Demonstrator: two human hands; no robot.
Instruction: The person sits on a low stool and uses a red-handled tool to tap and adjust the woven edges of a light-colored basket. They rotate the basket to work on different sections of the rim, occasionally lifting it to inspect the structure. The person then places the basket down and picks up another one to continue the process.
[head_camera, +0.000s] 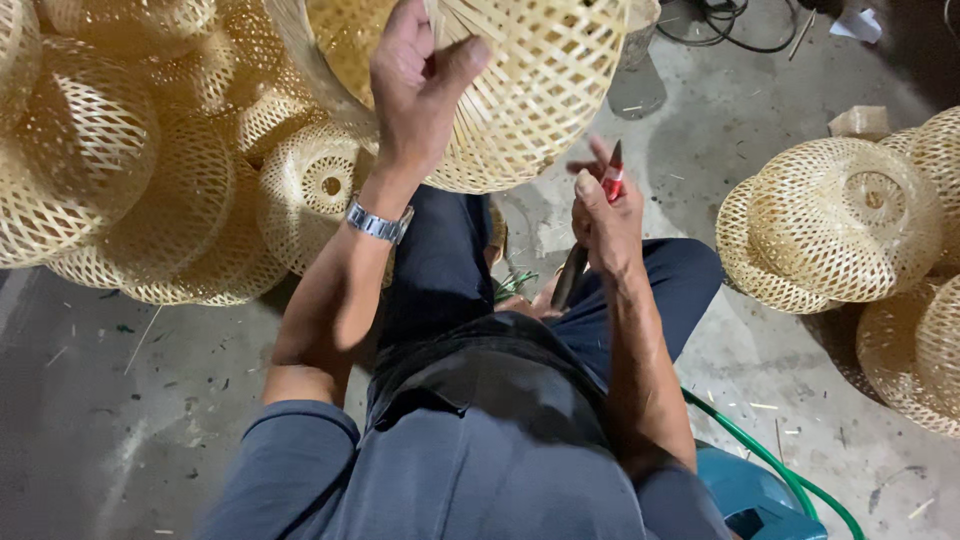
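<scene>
Sitting person: seen from above in dark trousers and a grey-blue top, with the woven bamboo basket (520, 90) held up over the knees; every place below is told from this basket.
Left pile of baskets (130, 170): to the left of the held basket, at least six woven bamboo pieces of the same kind, heaped and touching; nothing shows inside them.
Right pile of baskets (850, 230): well apart to the right, about four or five pieces, the nearest two nested rim to rim; the open-weave tops show nothing in them.
Held basket: rounded, pale yellow, open lattice weave, its rim toward the camera; its inside is out of view.
Left hand (415, 85): closed around the basket's lower rim, thumb and fingers pinching a strip; a metal watch (378, 222) sits on the wrist.
Right hand (605, 215): just below the basket, curled firmly around one red-handled cutting tool (590, 225), its dark end pointing down.
Green hose (770, 460): one, on the concrete floor (150, 400), far below and to the right.
</scene>
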